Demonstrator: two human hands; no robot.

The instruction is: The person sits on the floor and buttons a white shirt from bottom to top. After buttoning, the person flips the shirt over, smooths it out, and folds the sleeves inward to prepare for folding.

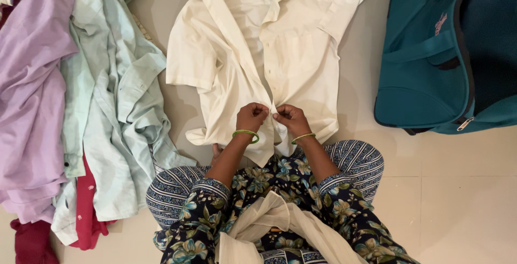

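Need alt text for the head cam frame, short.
Seen from above, a seated person's left hand and right hand pinch the front placket of a cream shirt spread on a tiled floor. A heap of clothes lies to the left, a teal bag to the right.

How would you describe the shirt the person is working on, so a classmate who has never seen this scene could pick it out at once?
Start at the teal bag on the tiled floor; left of it lies the cream shirt, spread flat, collar away from the person. The left hand and right hand pinch its front near the hem. Unlike the heaped lilac, pale green and red clothes, it is laid out alone.
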